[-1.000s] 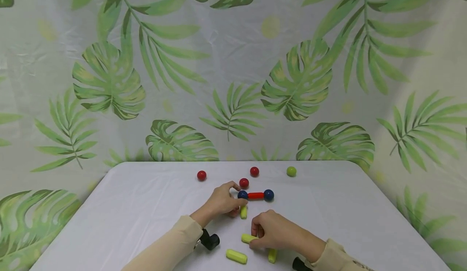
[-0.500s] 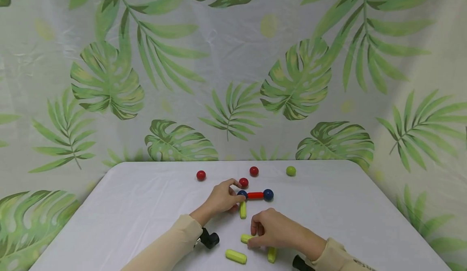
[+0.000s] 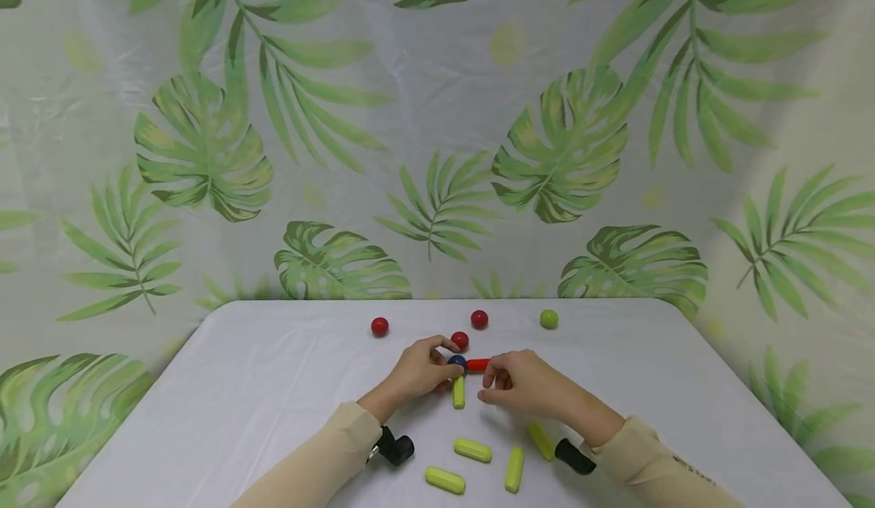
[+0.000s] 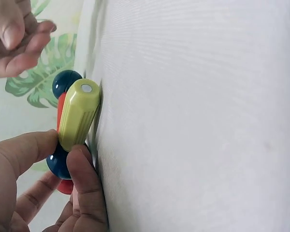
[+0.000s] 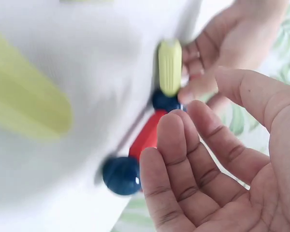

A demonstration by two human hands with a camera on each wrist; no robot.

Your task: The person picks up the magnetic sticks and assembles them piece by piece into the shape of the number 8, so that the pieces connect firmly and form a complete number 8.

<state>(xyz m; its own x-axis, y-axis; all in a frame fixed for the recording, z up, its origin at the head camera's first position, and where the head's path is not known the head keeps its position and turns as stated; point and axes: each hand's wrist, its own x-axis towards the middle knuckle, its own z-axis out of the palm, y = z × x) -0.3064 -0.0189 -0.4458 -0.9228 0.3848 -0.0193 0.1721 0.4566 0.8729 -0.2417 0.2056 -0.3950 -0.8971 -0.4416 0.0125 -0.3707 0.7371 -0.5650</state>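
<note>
My left hand (image 3: 418,371) pinches the near blue ball (image 4: 61,163) between thumb and fingers, where a yellow-green rod (image 4: 79,115) joins it. From that ball a red rod (image 5: 147,134) runs to a second blue ball (image 5: 122,175), which my right hand hides in the head view. With fingers loosely bent and nothing between them, my right hand (image 3: 529,386) hovers beside the red rod (image 3: 478,365). A red ball lies partly behind my left fingers.
Three red balls (image 3: 379,327) (image 3: 479,319) (image 3: 460,341) and a green ball (image 3: 549,319) lie toward the table's back. Several loose yellow-green rods (image 3: 472,449) (image 3: 445,480) (image 3: 514,470) (image 3: 541,441) lie near the front. A leaf-patterned cloth (image 3: 437,113) hangs behind.
My right hand has left the yellow-green rod near the front and moved up beside the red rod, covering the right blue ball. My left hand keeps its hold.
</note>
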